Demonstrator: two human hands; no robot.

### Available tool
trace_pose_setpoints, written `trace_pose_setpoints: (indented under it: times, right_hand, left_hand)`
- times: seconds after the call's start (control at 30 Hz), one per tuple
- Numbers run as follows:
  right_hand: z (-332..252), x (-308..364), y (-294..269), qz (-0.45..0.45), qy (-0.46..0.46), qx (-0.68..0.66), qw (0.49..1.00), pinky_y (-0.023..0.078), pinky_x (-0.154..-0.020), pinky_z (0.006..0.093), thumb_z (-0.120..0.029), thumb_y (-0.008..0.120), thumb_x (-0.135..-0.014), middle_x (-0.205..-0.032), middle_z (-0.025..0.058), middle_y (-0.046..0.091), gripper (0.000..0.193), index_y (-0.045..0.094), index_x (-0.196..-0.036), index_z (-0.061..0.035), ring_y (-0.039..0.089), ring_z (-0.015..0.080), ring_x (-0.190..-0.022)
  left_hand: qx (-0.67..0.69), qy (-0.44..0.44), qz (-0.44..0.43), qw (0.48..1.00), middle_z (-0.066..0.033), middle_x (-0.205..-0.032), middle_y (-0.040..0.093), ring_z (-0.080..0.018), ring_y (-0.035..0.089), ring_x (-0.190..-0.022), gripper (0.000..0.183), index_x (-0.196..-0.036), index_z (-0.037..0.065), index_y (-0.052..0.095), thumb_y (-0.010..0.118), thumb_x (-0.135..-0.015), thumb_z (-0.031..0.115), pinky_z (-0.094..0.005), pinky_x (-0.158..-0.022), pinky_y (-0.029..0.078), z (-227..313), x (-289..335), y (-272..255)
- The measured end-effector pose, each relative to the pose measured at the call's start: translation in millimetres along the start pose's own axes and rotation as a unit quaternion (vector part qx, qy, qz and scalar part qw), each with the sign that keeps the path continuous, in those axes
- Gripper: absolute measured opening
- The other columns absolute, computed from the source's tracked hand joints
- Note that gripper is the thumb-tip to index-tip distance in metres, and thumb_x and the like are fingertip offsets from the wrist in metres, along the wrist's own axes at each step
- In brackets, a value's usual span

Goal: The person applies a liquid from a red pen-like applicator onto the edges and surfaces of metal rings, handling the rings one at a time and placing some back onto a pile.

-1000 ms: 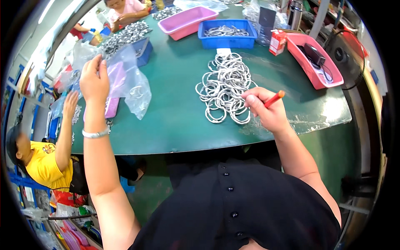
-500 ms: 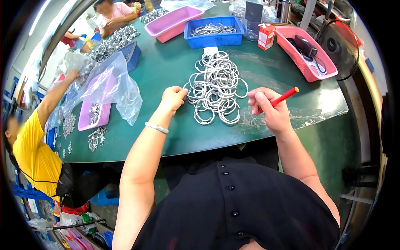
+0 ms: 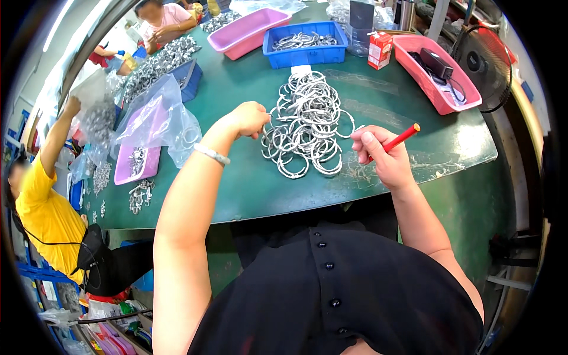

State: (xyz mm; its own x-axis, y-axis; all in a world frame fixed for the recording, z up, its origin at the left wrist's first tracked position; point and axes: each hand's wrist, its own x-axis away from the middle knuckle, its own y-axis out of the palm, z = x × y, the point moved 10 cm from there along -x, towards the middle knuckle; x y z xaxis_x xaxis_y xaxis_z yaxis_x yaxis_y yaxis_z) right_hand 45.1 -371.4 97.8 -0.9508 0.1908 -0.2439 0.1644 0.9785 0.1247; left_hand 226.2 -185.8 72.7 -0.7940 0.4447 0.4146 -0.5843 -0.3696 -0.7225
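Observation:
A heap of silvery metal rings (image 3: pixel 307 118) lies on the green table in front of me. At its left edge is my left hand (image 3: pixel 251 120), fingers closed on a ring there; the fingertips are partly hidden. My right hand (image 3: pixel 383 155) is closed around a slim red pen-like rod (image 3: pixel 403 137) with an orange end, which points up to the right. That hand's thumb and fingers are beside the heap's right edge, close to a ring that sticks out. Whether they touch this ring I cannot tell.
Behind the heap stand a blue bin (image 3: pixel 305 50) of metal parts and a pink tub (image 3: pixel 248 34). A red-and-white carton (image 3: pixel 379 51), a pink basket (image 3: pixel 436 77) and a fan (image 3: pixel 482 65) are at right. At left, a co-worker in yellow (image 3: pixel 50 207) lifts a plastic bag of parts.
My left hand has moved a little up and away along the heap's left edge. My right hand has stayed in place with the red rod. The co-worker's bag has gone up and left.

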Motion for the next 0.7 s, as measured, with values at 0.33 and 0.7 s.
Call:
trace_pose_setpoints:
  times: [0.33,0.7]
  right_hand:
    - [0.1,5.0,-9.7,0.017,0.014,0.013,1.000,0.038,-0.051,0.0167,-0.017,0.049,-0.089,-0.072,0.0005,0.055,0.019,0.061,-0.088,-0.0017,0.048,0.0042,-0.057]
    - [2.3,0.7,4.3,0.000,0.031,0.017,0.999,0.039,-0.049,0.0171,-0.016,0.050,-0.088,-0.070,0.0009,0.055,0.019,0.061,-0.087,-0.0001,0.048,0.0048,-0.055]
  left_hand:
    - [-0.043,-0.005,-0.093,0.995,-0.0029,-0.058,0.053,-0.0111,0.051,-0.044,0.018,-0.067,0.005,0.053,0.050,-0.081,0.017,-0.0253,-0.041,0.037,9.1,-10.7,3.2]
    - [0.246,-0.067,-0.112,0.960,-0.0030,-0.054,0.050,-0.0098,0.039,-0.039,0.015,-0.062,0.006,0.053,0.053,-0.075,0.013,-0.0250,-0.036,0.029,-34.9,-1.6,-3.3]
